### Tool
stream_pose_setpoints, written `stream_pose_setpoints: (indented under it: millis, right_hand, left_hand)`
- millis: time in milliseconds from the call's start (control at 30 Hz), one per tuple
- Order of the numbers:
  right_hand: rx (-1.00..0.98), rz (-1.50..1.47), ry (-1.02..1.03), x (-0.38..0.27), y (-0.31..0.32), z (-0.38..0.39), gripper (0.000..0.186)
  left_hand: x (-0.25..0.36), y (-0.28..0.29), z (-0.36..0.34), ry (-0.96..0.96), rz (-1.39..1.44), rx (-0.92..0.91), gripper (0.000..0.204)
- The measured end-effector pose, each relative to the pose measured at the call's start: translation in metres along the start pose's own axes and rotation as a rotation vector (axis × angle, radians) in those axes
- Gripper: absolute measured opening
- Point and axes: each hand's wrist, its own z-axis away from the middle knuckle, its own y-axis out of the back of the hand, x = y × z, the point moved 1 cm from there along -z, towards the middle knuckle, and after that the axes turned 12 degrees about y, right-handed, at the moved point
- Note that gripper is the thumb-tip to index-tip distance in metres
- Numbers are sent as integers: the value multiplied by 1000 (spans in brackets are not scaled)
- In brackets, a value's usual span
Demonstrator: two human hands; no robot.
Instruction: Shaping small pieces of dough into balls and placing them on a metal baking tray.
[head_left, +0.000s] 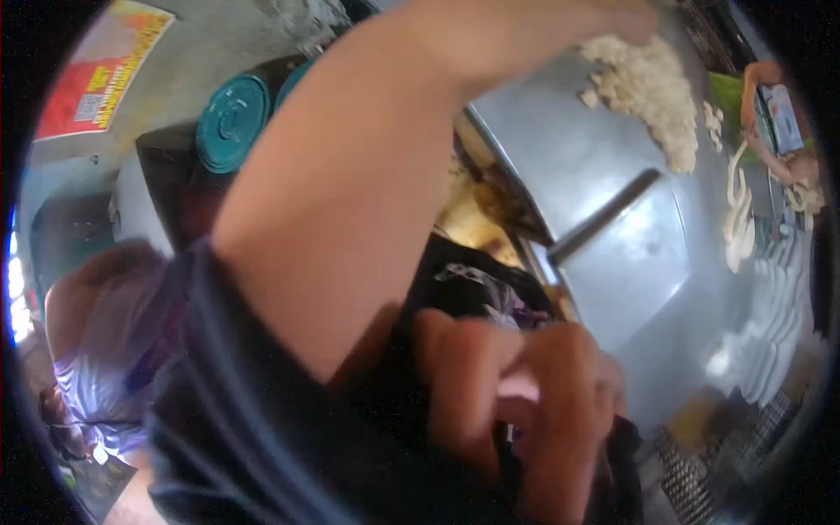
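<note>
My left arm in a dark sleeve reaches across the view to the top edge. There my left hand (626, 24) is blurred and partly cut off, beside a heap of pale, lumpy pieces (652, 92) on a steel worktop (560, 149). Its fingers cannot be made out. Close to me at lower middle, in front of my dark clothing, my right hand (525, 385) is blurred, with its fingers curled inward. Whatever they may grip is hidden. A dark straight bar (605, 215) lies across the worktop's near edge, touched by neither hand.
Long pale strips (740, 223) lie on the worktop's right side, near a row of curved whitish shapes (761, 324). Another person's arms (752, 109) show at the far right. A person in purple (114, 381) is at left, below a round teal lid (232, 122).
</note>
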Motion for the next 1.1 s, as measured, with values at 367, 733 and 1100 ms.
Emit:
stream_pose_setpoints:
  millis: [367,733,1100]
  right_hand:
    - [-104,337,50,-17,1,5,24]
    - [-299,340,139,-27,1,-26,24]
    - [-226,363,267,-28,2,-13,13]
  left_hand:
    - [11,-13,-2,83,30,136,30]
    - [30,-22,-16,66,193,15,35]
    - [58,-28,-7,36,119,98,27]
